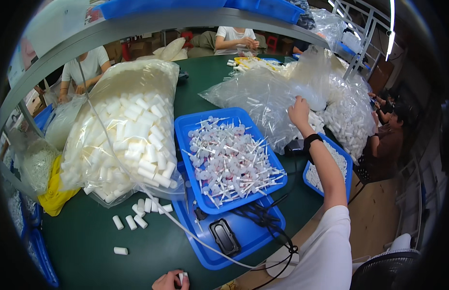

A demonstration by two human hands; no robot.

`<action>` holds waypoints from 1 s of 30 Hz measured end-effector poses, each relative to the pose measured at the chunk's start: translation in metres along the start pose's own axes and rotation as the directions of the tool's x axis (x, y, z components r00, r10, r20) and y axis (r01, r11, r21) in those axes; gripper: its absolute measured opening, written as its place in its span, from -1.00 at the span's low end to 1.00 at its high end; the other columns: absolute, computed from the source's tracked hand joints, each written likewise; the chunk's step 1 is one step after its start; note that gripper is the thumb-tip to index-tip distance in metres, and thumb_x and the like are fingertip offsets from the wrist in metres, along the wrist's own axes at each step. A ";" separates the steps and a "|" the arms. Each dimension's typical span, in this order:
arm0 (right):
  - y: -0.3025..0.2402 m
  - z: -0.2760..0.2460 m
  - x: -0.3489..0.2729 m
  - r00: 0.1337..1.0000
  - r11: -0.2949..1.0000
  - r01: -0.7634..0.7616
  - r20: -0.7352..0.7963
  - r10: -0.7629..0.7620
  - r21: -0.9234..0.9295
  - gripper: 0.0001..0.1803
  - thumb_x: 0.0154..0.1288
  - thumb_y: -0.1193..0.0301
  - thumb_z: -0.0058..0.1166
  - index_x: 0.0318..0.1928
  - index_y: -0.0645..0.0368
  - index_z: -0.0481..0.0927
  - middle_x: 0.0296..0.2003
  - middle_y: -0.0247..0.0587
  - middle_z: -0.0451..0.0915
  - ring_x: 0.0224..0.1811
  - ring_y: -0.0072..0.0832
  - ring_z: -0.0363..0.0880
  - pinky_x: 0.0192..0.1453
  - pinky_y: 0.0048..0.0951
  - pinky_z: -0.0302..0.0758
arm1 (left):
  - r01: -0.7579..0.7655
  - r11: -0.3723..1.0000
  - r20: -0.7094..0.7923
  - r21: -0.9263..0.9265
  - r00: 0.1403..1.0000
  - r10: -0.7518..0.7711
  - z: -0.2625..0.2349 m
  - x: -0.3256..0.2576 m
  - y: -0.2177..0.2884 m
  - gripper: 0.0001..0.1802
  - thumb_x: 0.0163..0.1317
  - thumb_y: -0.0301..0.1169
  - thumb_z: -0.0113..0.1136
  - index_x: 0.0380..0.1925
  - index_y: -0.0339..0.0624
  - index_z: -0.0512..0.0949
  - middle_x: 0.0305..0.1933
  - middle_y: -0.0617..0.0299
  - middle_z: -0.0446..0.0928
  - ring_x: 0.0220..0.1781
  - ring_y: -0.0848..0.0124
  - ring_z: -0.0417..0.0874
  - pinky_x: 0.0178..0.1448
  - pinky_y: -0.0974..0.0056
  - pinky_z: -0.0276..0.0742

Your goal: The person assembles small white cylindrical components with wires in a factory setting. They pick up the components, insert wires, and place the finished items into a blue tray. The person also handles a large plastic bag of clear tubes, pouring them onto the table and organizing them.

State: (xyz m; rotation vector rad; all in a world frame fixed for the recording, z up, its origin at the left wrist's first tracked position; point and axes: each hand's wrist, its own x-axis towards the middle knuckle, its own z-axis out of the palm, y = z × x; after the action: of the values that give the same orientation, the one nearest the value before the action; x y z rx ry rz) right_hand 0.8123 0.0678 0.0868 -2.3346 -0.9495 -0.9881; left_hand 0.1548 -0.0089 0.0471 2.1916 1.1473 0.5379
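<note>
At the bottom edge my left hand (167, 281) is closed on a small white cylinder (184, 276), partly cut off by the picture's border. My right hand (299, 112) is stretched far forward over a clear plastic bag (263, 104), its fingers curled; what they grip, if anything, is hidden. A blue tray (230, 209) heaped with thin white stick-like parts with translucent discs (229, 159) stands between my arms. Several loose white cylinders (141, 221) lie on the green table left of it. Behind these leans a big clear bag of white cylinders (132, 125).
Under the heaped tray is another blue tray (210, 261) with a black oblong case (225, 237) and black cables (263, 217). A grey cable (173, 220) crosses in front. A blue tray of white pieces (349, 169) sits beneath my right forearm. Co-workers (234, 38) sit around the table.
</note>
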 end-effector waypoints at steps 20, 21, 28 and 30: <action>-0.146 -0.238 -0.179 -0.063 0.311 -0.950 0.964 -0.257 0.021 -0.52 0.37 0.23 -0.10 -0.02 0.51 0.35 -0.19 0.13 0.58 -0.20 -0.27 0.62 -0.17 -0.39 0.60 | -0.084 0.996 -0.094 -0.037 0.992 0.080 0.013 -0.009 -0.022 -0.76 0.22 -0.35 0.04 -0.14 -0.15 0.51 -0.61 0.25 0.44 -0.57 0.27 0.51 -0.45 0.22 0.36; -0.149 -0.232 -0.193 -0.064 0.100 -0.994 0.958 -0.280 -0.037 -0.47 0.37 0.25 -0.11 0.07 0.54 0.21 -0.06 0.26 0.46 -0.06 -0.16 0.55 -0.02 -0.33 0.55 | -0.097 0.995 -0.095 -0.040 0.991 0.093 0.014 -0.009 -0.021 -0.77 0.24 -0.36 0.02 -0.13 -0.15 0.50 -0.60 0.25 0.45 -0.58 0.28 0.49 -0.45 0.22 0.35; -0.167 -0.208 -0.215 0.109 -0.344 -0.939 0.952 -0.288 0.004 -0.51 0.43 0.38 -0.25 0.16 0.56 0.06 0.13 0.39 0.23 0.19 -0.02 0.32 0.31 -0.22 0.33 | -0.123 0.992 -0.112 -0.011 0.986 0.121 0.011 -0.011 -0.020 -0.78 0.23 -0.36 0.03 -0.15 -0.15 0.50 -0.61 0.23 0.44 -0.54 0.22 0.53 -0.42 0.19 0.38; -0.170 -0.209 -0.216 0.108 -0.343 -0.939 0.953 -0.282 0.005 -0.52 0.44 0.38 -0.27 0.16 0.55 0.06 0.13 0.37 0.23 0.19 -0.03 0.32 0.32 -0.23 0.32 | -0.101 0.995 -0.103 -0.016 0.990 0.099 0.011 -0.012 -0.021 -0.78 0.23 -0.36 0.03 -0.16 -0.15 0.50 -0.61 0.23 0.44 -0.54 0.22 0.53 -0.42 0.19 0.39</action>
State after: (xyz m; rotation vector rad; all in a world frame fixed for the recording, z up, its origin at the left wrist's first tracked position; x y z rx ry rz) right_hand 0.4829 -0.0366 0.0819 -1.0776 -0.1030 1.3611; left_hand 0.1426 -0.0130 0.0235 2.2346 1.0828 0.7087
